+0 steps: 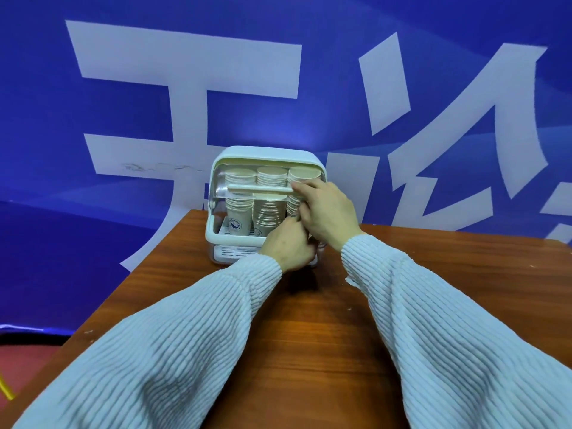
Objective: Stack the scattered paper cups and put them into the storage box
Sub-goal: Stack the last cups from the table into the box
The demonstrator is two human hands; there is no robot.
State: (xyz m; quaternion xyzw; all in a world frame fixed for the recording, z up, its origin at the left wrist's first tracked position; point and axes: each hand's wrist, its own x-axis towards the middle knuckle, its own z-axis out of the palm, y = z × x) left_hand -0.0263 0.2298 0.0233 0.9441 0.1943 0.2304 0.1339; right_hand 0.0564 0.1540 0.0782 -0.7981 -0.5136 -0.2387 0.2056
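- I see three stacks of beige paper cups [237,209] upright inside the white plastic storage box [266,156], at the brown wooden table's [309,320] far edge.
- My right hand [328,212] grips the right stack; whether my left hand [289,247] holds anything, I cannot tell.

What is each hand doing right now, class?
Left hand: fingers curled at the storage box front; holding anything cannot be told.
Right hand: fingers on the right-hand cup stack; a firm grasp cannot be told.

Wooden table [309,329]; blue banner [309,88] behind, white characters.
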